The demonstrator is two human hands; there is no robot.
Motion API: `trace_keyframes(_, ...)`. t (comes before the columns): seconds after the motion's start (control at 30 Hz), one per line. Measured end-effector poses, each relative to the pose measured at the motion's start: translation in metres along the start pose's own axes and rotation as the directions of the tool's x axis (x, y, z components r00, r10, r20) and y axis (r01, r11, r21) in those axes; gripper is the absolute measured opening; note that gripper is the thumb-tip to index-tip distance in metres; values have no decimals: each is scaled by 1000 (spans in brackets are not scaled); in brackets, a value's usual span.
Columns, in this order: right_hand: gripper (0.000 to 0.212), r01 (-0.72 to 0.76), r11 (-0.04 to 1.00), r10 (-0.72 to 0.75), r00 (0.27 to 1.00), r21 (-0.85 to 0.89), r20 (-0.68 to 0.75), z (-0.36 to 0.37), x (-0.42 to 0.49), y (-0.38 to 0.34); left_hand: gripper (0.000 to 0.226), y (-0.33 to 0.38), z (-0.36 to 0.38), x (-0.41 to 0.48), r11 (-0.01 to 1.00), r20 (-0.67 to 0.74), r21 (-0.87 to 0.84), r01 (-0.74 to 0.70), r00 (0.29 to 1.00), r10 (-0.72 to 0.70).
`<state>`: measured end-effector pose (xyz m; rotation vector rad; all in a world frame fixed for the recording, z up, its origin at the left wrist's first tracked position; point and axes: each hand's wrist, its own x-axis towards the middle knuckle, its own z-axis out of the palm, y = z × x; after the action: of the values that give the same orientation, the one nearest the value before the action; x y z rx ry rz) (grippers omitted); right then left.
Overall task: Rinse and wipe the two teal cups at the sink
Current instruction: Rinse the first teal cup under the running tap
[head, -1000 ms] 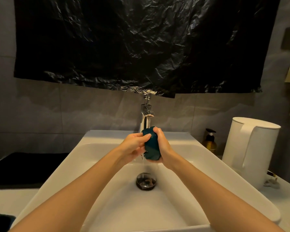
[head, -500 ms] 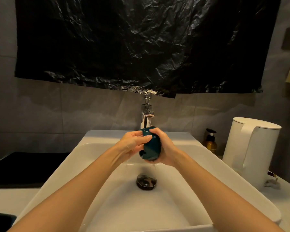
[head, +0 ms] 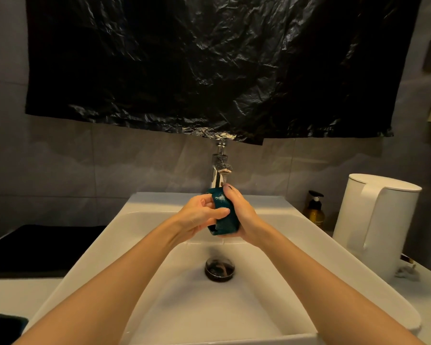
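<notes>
Now left hand (head: 199,216) thumb lies lower across front of teal cup (head: 225,215) than 1 s ago, and runoff below is down to drips. This reads as rubbing mid-rinse; wipe not yet begun, cup 2 not clearly in view. Cup is held just under chrome faucet (head: 219,170), above smooth white sink (head: 159,220). Left fingers (head: 207,201) curl round near side. Right hand (head: 244,215) wraps far side, 1 fingertip at rim. Cup is a squat, glossy cylinder, wet and droplet-speckled.
</notes>
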<state>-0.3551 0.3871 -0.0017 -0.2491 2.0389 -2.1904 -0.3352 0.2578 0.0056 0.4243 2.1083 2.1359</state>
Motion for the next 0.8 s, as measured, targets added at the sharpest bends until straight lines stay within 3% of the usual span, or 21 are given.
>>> trace_keyframes(0.23, 39, -57, 997, 54, 997, 47, 61, -4, -6, -5, 45, 0, 1, -1, 999, 11, 32, -15, 1000, 14)
trace_keyframes(0.33, 54, -250, 962, 243, 967, 112, 79, -8, -10, -8, 34, 0, 4, -4, 998, 67, 63, -29, 997, 25)
trace_keyframes(0.4, 61, -298, 947, 289, 954, 121, 82, -10, -11, -8, 32, 0, 6, -7, 996, 89, 82, -30, 996, 23)
trace_keyframes(0.57, 58, -124, 986, 128, 991, 108, -27, -2, -5, -3, 28, 2, 12, -5, 995, -6, -84, -53, 999, 53)
trace_keyframes(0.7, 46, 37, 999, -40, 996, -40, -79, 8, -7, -1, 35, 8, 24, 3, 965, -235, -263, 5, 970, -69)
trace_keyframes(0.8, 39, 131, 984, -143, 984, -118, -102, 13, -9, 1, 33, 8, 26, 5, 953, -290, -303, 28, 950, -120)
